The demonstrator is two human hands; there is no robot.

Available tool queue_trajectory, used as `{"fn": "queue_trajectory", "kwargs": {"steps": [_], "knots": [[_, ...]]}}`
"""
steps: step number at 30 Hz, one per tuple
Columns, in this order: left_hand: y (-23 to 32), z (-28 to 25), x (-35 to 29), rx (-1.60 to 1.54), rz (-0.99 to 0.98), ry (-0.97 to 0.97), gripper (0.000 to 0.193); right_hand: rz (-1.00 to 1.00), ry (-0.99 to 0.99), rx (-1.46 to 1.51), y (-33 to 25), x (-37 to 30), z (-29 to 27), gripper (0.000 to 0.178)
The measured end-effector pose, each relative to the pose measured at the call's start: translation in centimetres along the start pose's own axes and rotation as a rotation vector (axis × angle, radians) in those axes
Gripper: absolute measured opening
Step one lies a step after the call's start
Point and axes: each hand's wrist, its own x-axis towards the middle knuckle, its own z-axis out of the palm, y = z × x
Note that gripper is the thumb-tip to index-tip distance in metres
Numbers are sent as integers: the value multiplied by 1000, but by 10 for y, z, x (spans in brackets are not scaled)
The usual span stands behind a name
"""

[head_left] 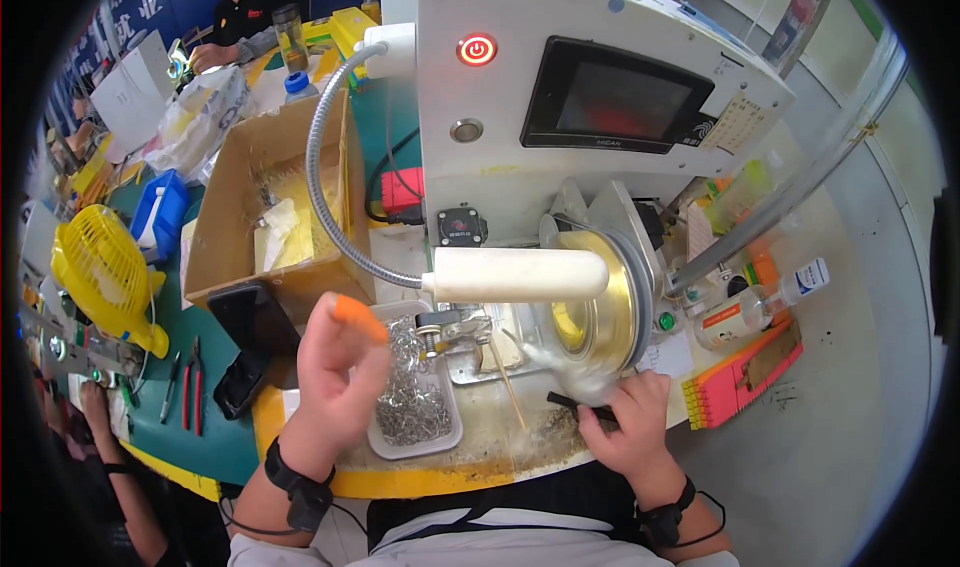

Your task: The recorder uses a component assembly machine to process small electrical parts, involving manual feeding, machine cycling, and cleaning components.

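My left hand (335, 392) is raised beside a pale plastic tray (458, 437) of small metal pieces (415, 407). An orange finger cover (358, 318) sits on one finger. That finger and the thumb curl toward each other; whatever is between them cannot be made out. My right hand (635, 422) grips a black stick-like handle (570, 401) near the bench's front. Just beyond it is a whitish, motion-blurred shape (590, 375), below a round gold-coloured wheel (625, 307). Between the hands, a small metal clamp (465, 329) stands over a metal plate, with a thin wooden stick (507, 385) nearby.
A white machine with a dark screen (620, 102) rises behind, with a white cylinder (520, 274) on a flexible metal hose (318, 157). Left are a cardboard box (225, 227), a phone (250, 319), red pliers (193, 392) and a yellow fan (100, 267). Bottles stand right; other people sit left.
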Motion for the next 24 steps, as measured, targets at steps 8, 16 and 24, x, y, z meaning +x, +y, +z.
{"fn": "queue_trajectory", "kwargs": {"steps": [8,16,24], "knots": [[18,4,3,732,596,-362,16,-33,-145,-21,-4,0,-6,20],[11,15,-1,763,651,-504,18,-51,-217,118,-17,-4,7,17],[5,15,-2,772,647,-522,21,90,12,-141,8,3,-5,19]]}}
